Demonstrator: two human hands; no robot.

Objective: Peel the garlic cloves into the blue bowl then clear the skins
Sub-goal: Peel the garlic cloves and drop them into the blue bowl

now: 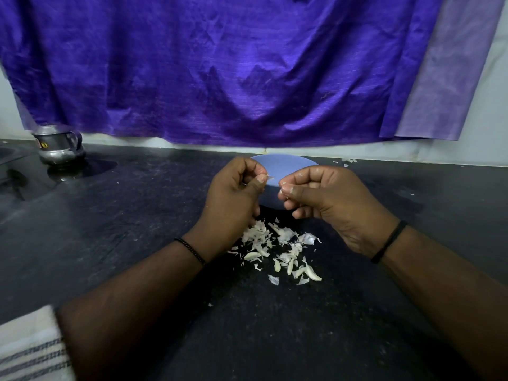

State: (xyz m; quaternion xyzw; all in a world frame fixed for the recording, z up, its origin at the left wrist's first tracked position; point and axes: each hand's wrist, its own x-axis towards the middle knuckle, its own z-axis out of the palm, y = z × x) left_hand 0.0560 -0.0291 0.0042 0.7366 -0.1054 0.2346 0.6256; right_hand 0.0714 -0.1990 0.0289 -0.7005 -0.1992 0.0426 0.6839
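Both hands hover close together over the dark stone counter [137,229]. Left hand [233,193] pinches a thin translucent sliver of garlic skin [270,177] between thumb and fingers; right hand [327,199] is curled, pinching a small pale garlic piece [281,191]. Just behind them sits the round blue bowl [286,166]; beneath the wrists lies a pile of white papery skins and cloves [277,248].

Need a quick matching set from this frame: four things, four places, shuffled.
Things:
1. bowl
2. skins
3. pot
4. towel

Places:
A. bottom left corner
B. far left on the counter
C. behind the hands
D. on the counter between the wrists

Pairs: 1-C, 2-D, 3-B, 4-A
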